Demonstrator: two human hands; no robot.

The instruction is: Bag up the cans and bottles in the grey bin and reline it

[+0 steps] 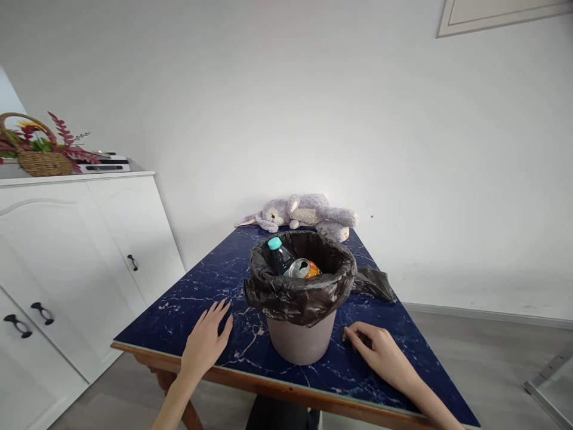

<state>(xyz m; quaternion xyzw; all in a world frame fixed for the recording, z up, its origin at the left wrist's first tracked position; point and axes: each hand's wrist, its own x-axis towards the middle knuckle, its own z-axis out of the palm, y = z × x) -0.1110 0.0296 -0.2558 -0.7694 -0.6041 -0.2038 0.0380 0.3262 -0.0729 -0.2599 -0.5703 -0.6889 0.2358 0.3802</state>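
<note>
A grey-beige trash can (302, 341) stands upright near the front of the blue marbled table. Its black plastic bag liner (299, 298) is folded over the rim, with a loose part trailing to the right. Inside, a dark bottle (282, 261) with a teal cap leans beside an orange drink can (313, 270), whose silver top faces me. To the left of the trash can, my left hand (206, 339) lies flat on the table, fingers apart and holding nothing. On the other side my right hand (376, 352) rests with its fingers loosely curled in, apart from the trash can; nothing shows in it.
A grey plush rabbit (304, 215) lies on its side at the table's far end, against the wall. White cabinets (80, 239) stand to the left, bearing a wicker basket (45, 162) of flowers. A transparent-sided piece (553, 382) is at the lower right.
</note>
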